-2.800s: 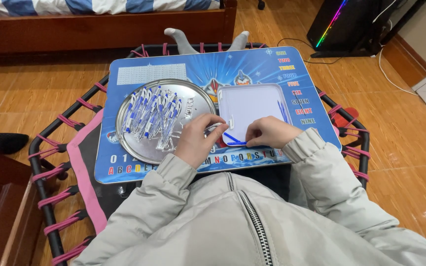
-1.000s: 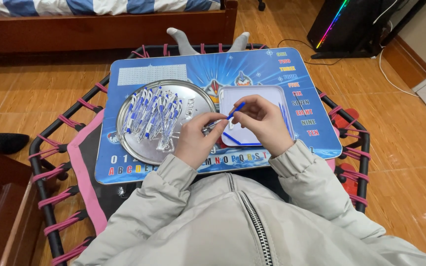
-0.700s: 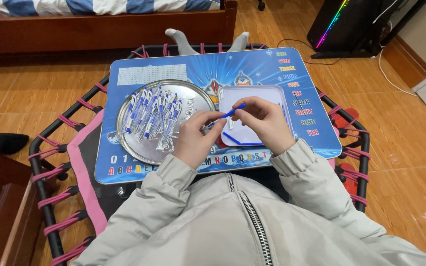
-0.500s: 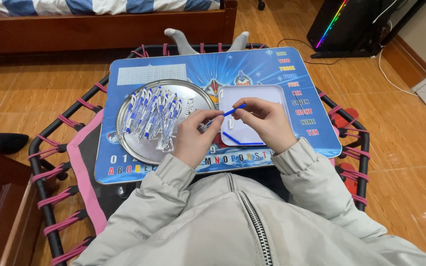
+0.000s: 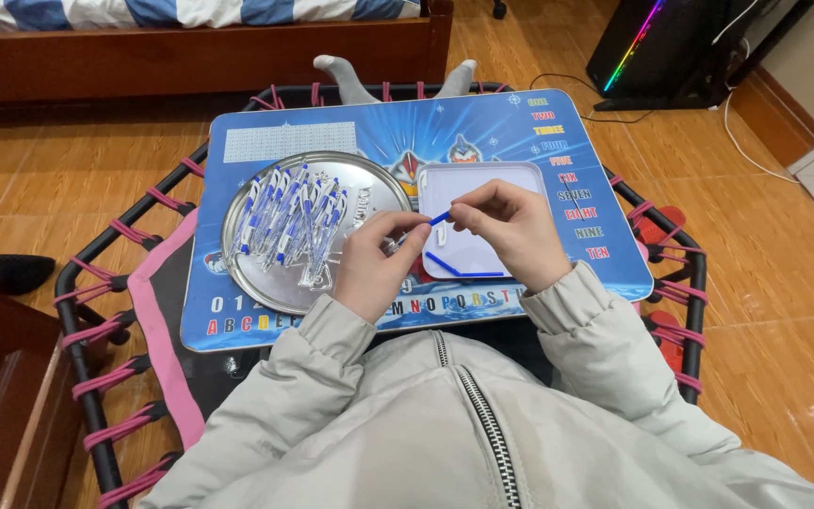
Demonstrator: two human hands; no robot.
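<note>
A: Blue refill point(image 5: 439, 219), who is holding it?
B: The right hand point(image 5: 511, 231) is pinching it above the white tray point(image 5: 529, 179). The left hand point(image 5: 376, 264) is gripping a clear pen barrel point(image 5: 398, 241) just beside the round metal plate point(image 5: 266, 283) of pens point(image 5: 289, 219)

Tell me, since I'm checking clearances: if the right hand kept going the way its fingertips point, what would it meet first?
The right hand points left, holding a small blue piece. It would probably first meet the left hand; the pile of pens lies beyond.
</note>
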